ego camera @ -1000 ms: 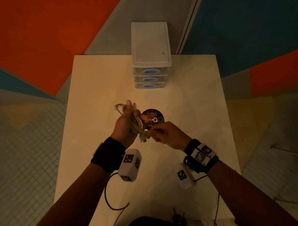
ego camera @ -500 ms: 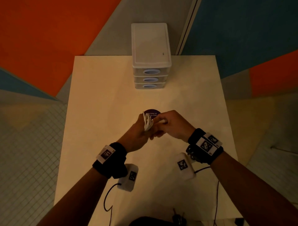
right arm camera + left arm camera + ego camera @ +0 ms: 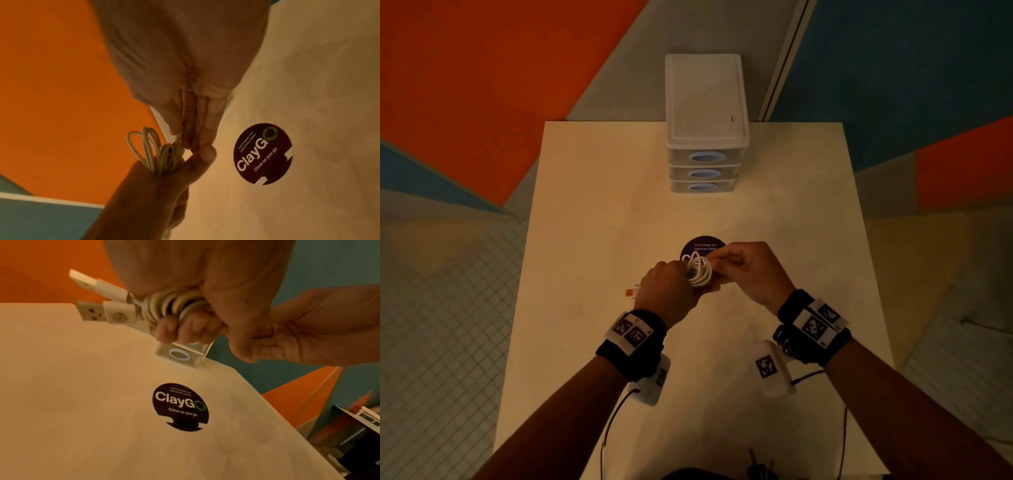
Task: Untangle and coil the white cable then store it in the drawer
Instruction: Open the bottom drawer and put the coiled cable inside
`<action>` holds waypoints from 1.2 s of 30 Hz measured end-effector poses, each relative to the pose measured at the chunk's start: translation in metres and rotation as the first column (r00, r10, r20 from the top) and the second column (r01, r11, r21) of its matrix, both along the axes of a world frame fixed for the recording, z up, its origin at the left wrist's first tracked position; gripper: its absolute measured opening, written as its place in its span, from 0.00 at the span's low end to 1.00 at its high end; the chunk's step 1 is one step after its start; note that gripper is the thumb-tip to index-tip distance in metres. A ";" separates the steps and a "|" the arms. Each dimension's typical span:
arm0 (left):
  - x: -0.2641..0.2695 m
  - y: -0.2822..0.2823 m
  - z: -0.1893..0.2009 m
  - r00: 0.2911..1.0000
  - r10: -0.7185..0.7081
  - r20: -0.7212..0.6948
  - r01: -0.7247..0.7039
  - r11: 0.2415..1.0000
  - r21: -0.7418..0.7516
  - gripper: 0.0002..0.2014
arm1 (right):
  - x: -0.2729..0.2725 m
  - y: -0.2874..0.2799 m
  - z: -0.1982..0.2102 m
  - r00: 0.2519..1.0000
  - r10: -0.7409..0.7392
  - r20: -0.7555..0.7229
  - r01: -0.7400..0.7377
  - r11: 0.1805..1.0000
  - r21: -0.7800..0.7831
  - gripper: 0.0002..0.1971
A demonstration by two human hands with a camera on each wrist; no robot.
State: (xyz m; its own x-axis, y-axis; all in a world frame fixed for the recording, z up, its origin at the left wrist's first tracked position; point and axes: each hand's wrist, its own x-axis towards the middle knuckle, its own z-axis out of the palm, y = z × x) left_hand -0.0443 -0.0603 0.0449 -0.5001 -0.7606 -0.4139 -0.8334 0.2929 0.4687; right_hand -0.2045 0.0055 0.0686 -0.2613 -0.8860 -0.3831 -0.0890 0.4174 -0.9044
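The white cable [image 3: 700,272] is wound into a small bundle of loops over the middle of the table. My left hand [image 3: 681,274] grips the bundle in its fist, knuckles up. In the left wrist view the loops [image 3: 174,305] sit in the curled fingers, and both USB plugs [image 3: 102,313] stick out to the left. My right hand [image 3: 719,265] meets it from the right and pinches the cable at the loops [image 3: 148,149]. The three-drawer unit [image 3: 705,137] stands at the table's far edge with all drawers shut.
A round dark ClayGo sticker [image 3: 703,245] lies on the beige table [image 3: 592,222] just beyond my hands. The table's left and right edges drop to tiled floor. Thin sensor wires hang from both wrists near the front edge.
My left hand has rolled from palm-up to knuckles-up, and the long loose loops are now a tight short bundle. My right hand has moved up from the plug end to the loops.
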 end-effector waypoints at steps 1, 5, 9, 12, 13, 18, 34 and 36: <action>0.001 0.001 -0.002 1.000 0.026 0.008 -0.026 1.000 -0.004 0.29 | -0.001 -0.002 -0.004 1.000 -0.009 -0.014 0.009 1.000 -0.007 0.08; 0.007 -0.005 -0.006 0.991 0.116 0.059 -0.115 0.993 -0.025 0.18 | -0.008 -0.020 -0.022 0.981 -0.027 -0.192 0.024 1.000 -0.018 0.06; 0.019 -0.011 -0.012 0.980 0.151 0.132 -0.141 0.987 -0.081 0.12 | -0.017 -0.052 -0.052 0.886 0.033 -0.463 -0.061 0.997 -0.047 0.06; 0.029 -0.010 -0.020 0.979 0.145 0.143 -0.133 0.987 -0.090 0.11 | -0.018 -0.079 -0.073 0.787 0.142 -0.601 -0.148 0.988 0.040 0.10; 0.032 -0.009 -0.023 0.978 0.148 0.147 -0.136 0.987 -0.089 0.11 | -0.018 -0.087 -0.081 0.744 0.197 -0.639 -0.181 0.979 0.091 0.13; 0.040 -0.009 -0.036 0.971 0.189 0.145 -0.181 0.981 -0.071 0.10 | -0.022 -0.121 -0.109 0.544 0.358 -0.759 -0.265 0.931 0.250 0.23; 0.043 -0.016 -0.048 0.970 0.210 0.120 -0.205 0.978 -0.046 0.10 | 0.000 -0.138 -0.122 0.403 0.414 -0.816 -0.194 0.910 0.366 0.45; 0.046 -0.017 -0.047 0.969 0.220 0.111 -0.217 0.975 -0.042 0.10 | 0.002 -0.133 -0.120 0.399 0.410 -0.820 -0.192 0.912 0.362 0.44</action>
